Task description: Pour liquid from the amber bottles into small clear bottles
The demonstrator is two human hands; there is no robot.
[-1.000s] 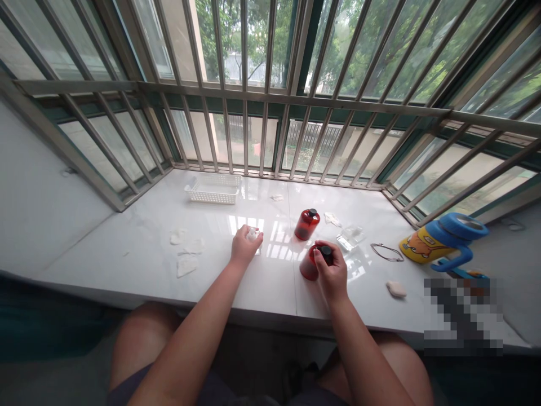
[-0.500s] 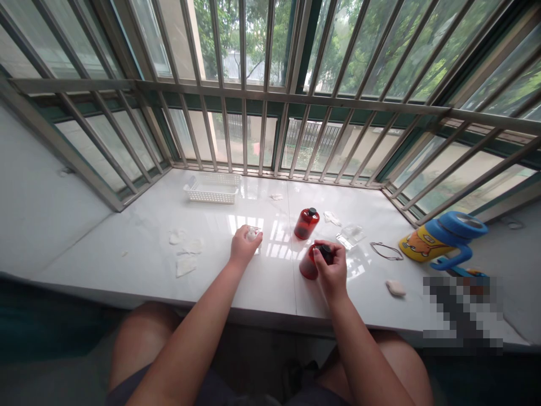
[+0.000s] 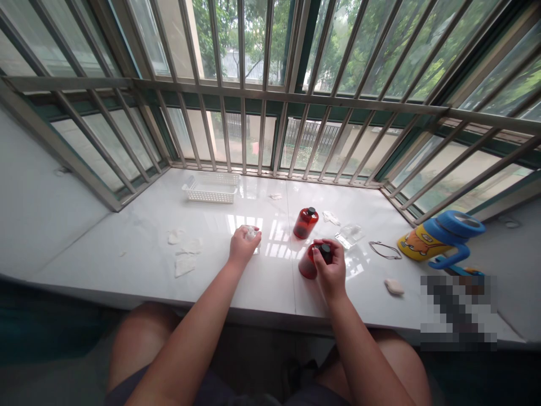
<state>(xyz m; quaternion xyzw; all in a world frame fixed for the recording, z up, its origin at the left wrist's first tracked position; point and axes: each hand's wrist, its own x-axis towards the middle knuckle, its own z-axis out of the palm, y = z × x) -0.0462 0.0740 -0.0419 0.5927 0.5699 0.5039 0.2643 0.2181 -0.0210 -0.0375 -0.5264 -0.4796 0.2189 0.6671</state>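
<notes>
My left hand point(image 3: 244, 246) is closed around a small clear-and-white object point(image 3: 252, 232) just above the white surface; my fingers cover much of it, and its kind is unclear. On the right, my right hand point(image 3: 332, 265) grips a red see-through bottle point(image 3: 307, 266) near its black cap point(image 3: 325, 251). That bottle stands on the surface, with my thumb and fingers around its upper part. Just behind it stands a second red bottle point(image 3: 305, 224), also black-capped, touched by neither hand.
A white perforated basket point(image 3: 210, 195) sits near the window bars. Pieces of white tissue point(image 3: 186, 265) lie at left, another piece point(image 3: 331, 218) behind the bottles. To the right are clear packaging point(image 3: 349, 235), a cord loop point(image 3: 385, 250), a pinkish lump point(image 3: 394, 287) and a blue-and-yellow flask point(image 3: 439, 237).
The whole view has shifted very slightly. Both hands keep their grips, and the bottles stand where they were.
</notes>
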